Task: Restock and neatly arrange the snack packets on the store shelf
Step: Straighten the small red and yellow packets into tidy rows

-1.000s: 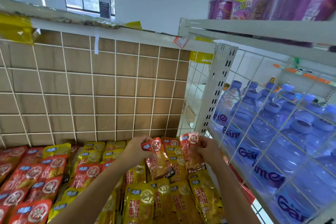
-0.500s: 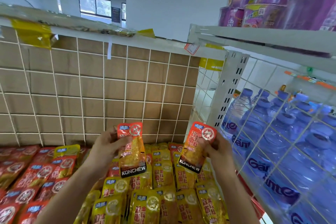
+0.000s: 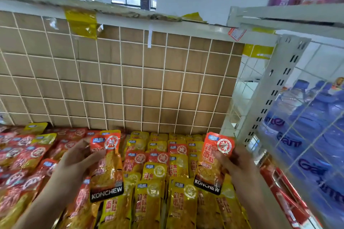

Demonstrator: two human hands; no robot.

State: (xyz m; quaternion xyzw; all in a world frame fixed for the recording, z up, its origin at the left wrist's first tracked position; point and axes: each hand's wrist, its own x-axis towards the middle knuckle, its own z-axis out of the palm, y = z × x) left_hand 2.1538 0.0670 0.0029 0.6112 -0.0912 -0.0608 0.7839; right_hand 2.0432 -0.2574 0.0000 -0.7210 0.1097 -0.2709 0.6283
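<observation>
Low at centre frame, above shelf rows of yellow packets [image 3: 152, 197], the left hand [image 3: 78, 160] has its grip closed on the left orange packet [image 3: 107, 165], the right hand [image 3: 236, 163] on the right orange packet [image 3: 214, 161], both facing the camera

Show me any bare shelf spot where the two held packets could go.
No bare shelf shows. Red packets at left and yellow packets at centre run overlapping up to the grid back panel; the right edge hides behind the right-hand packet. Only the air above them is free to pass through.
</observation>
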